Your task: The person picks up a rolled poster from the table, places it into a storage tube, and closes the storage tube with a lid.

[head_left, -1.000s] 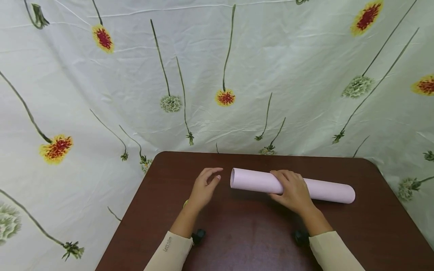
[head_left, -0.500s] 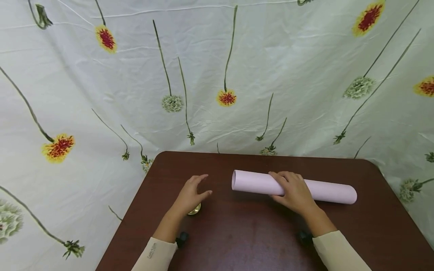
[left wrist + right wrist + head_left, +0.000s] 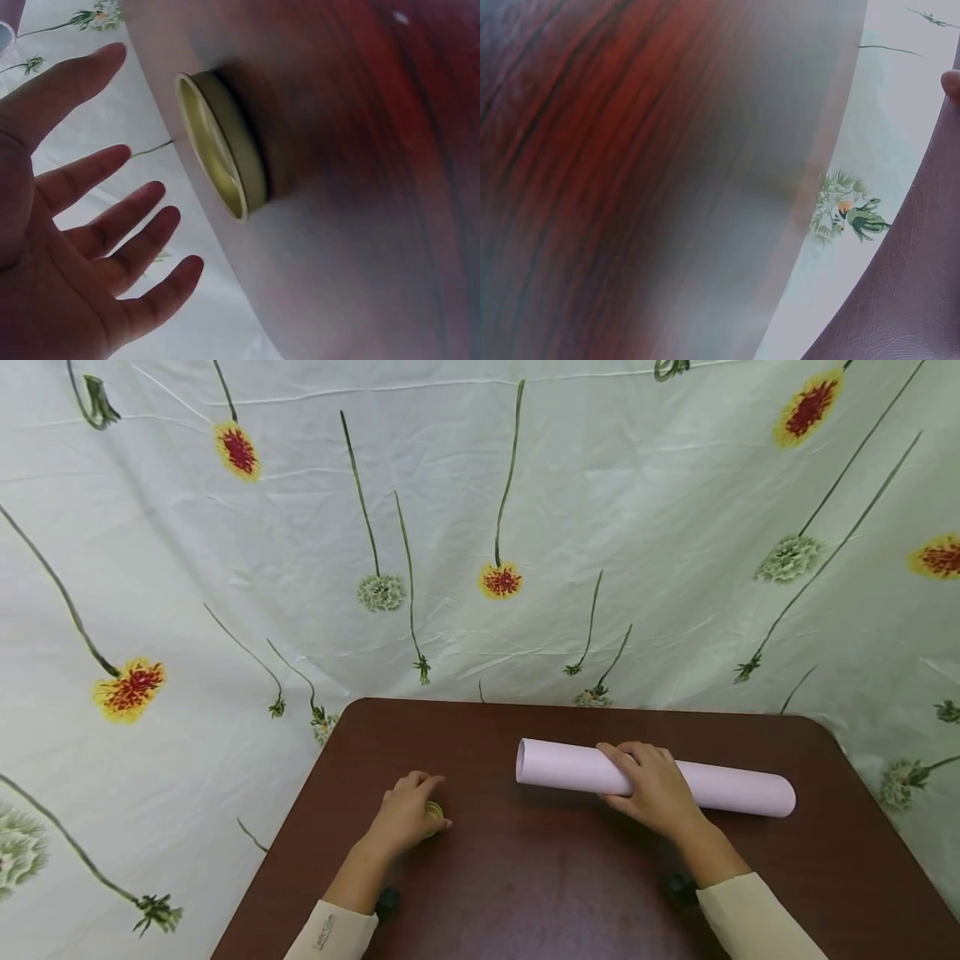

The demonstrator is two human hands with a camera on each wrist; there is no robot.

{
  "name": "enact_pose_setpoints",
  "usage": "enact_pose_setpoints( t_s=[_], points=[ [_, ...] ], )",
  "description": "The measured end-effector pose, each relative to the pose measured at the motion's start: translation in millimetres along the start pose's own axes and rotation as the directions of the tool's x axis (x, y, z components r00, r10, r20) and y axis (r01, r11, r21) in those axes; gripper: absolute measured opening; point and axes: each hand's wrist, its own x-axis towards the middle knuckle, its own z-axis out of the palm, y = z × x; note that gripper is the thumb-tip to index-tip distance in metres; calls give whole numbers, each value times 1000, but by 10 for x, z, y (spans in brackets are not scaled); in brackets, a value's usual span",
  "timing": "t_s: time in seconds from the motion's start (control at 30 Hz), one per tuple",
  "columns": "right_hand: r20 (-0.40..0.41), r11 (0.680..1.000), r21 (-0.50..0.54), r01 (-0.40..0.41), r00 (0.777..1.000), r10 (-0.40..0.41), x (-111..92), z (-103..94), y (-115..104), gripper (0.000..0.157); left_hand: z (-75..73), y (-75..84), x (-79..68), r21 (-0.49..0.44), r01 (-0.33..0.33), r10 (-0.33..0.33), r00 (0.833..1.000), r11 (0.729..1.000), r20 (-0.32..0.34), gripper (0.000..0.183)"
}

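A shallow round gold-coloured lid (image 3: 435,812) sits on the table by my left hand (image 3: 405,814), partly hidden by it in the head view. In the left wrist view that hand (image 3: 82,217) has its fingers spread and relaxed, and the gold lid (image 3: 244,146) stands apart from the fingertips. My right hand (image 3: 656,789) grips a pale pink rolled tube (image 3: 738,787) around its middle, thumb below and fingers over the top. The tube's hollow left end faces left. In the right wrist view only part of the tube (image 3: 900,292) and a fingertip (image 3: 952,85) show.
The dark reddish-brown table (image 3: 525,893) has rounded far corners. Behind it and to the left hangs a white cloth (image 3: 450,635) printed with flowers. A dark strap piece (image 3: 681,888) shows under the right wrist.
My left hand has moved left and nearer, away from the tube's open end to the gold lid. The right hand keeps its grip, and the tube has shifted slightly right.
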Motion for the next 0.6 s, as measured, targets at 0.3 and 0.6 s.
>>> enact_pose_setpoints(
  t_s=[0.3, 0.6],
  points=[
    [25, 1000, 1, -19, 1000, 19, -18, -27, 18, 85, 22, -77, -66, 16, 10, -11, 998, 1000, 56, 73],
    [27, 1000, 3, -23, 999, 23, -28, -24, 36, 85, 66, -110, -87, -10, 32, -32, 997, 999, 68, 63]
  ],
)
